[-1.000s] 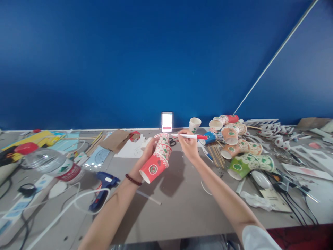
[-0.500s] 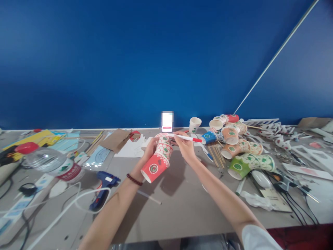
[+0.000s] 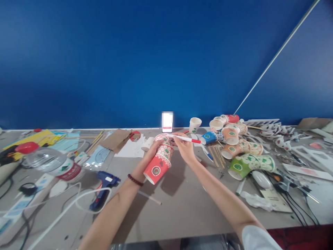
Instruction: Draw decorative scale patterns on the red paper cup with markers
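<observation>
My left hand [image 3: 151,150] grips a stack of red patterned paper cups [image 3: 160,159], tilted with the open mouth toward me, above the middle of the grey table [image 3: 182,208]. My right hand [image 3: 185,146] holds a white marker with a red cap [image 3: 186,139], its tip resting against the top cup's far end. A dark bead bracelet [image 3: 135,180] sits on my left wrist.
A heap of coloured paper cups [image 3: 238,146] and wooden sticks [image 3: 216,155] lies to the right. A phone [image 3: 167,122] leans on the blue wall. At left are a plastic bottle [image 3: 49,161], a blue glue gun [image 3: 104,189] with white cable, and cardboard pieces [image 3: 117,139].
The cup stack has shifted slightly right and away from me. The marker has moved left, its tip now at the cup's end.
</observation>
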`<state>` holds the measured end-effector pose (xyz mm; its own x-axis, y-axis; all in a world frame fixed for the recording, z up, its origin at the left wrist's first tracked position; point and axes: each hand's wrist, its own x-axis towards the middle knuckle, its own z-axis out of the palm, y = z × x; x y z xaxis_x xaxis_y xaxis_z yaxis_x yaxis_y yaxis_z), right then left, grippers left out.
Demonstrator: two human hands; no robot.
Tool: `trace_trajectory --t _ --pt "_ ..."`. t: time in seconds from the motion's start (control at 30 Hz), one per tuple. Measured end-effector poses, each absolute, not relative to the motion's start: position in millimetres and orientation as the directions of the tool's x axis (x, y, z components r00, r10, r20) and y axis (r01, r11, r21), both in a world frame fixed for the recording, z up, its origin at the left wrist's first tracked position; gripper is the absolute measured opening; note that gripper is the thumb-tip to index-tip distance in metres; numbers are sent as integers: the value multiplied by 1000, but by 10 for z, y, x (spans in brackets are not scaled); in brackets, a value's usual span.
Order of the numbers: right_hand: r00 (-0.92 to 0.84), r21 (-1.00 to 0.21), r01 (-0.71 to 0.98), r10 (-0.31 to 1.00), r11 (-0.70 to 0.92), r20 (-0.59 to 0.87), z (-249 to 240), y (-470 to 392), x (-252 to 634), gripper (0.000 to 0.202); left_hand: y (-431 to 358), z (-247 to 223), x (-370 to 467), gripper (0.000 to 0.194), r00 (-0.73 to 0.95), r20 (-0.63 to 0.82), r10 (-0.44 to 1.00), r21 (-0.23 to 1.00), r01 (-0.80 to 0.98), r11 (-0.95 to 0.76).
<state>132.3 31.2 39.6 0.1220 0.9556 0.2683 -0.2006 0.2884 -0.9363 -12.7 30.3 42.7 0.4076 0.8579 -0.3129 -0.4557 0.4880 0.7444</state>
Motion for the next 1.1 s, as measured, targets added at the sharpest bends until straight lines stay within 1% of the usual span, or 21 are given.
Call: trace_trajectory --t 0.23,0.4,0.53,0.87,1.1 --pt "121 -940 -198 958 280 260 367 321 1322 27 265 487 -106 28 385 -367 847 725 -453 520" --pt "116 -938 -195 956 286 268 361 320 1326 27 282 462 -115 30 378 -356 855 735 -451 506" --pt "104 -941 -176 956 288 273 361 317 1330 25 280 462 -117 28 390 -340 856 740 -450 499" --pt "111 -937 -213 959 278 260 390 299 1326 23 305 453 -122 30 356 -340 870 763 -437 477" --pt "114 -944 -193 961 269 251 410 294 1324 26 329 421 -129 29 368 -332 869 769 -428 475"
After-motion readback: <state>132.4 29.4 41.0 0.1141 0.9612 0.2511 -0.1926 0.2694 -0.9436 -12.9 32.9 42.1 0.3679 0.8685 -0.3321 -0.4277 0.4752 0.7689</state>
